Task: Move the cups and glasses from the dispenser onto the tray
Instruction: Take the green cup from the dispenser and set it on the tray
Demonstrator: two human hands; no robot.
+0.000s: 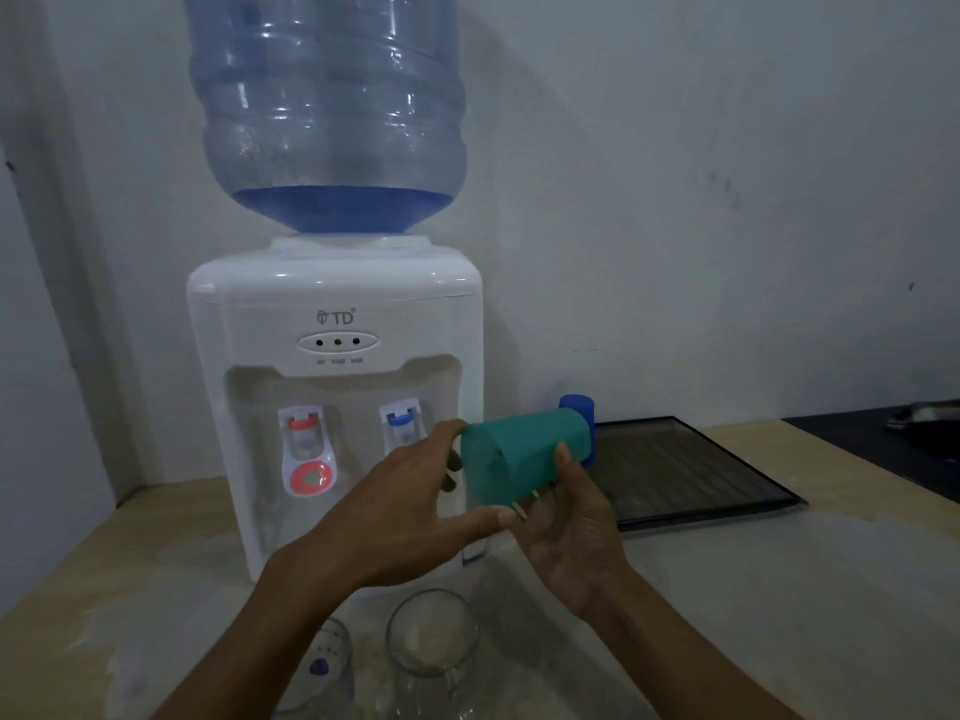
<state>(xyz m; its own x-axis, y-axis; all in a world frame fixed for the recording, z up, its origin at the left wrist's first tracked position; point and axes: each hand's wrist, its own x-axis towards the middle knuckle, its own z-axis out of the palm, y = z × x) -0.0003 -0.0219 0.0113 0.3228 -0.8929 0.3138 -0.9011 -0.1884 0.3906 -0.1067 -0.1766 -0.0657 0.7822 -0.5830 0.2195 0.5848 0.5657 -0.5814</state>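
A green plastic cup (524, 454) lies on its side in the air in front of the white water dispenser (332, 314). My left hand (410, 506) grips its rim end and my right hand (566, 517) holds it from below. A blue cup (579, 407) stands on the far left corner of the dark glass tray (717, 491), mostly hidden behind the green cup. Two clear glasses stand on the counter near me: a plain one (431, 646) and one with a purple mark (327, 667) to its left.
The tray lies flat on the beige counter (779, 589) to the right of the dispenser. A large blue water bottle (327, 111) sits on top of the dispenser. A dark surface with a metal object (924, 413) is at the far right. A white wall stands behind.
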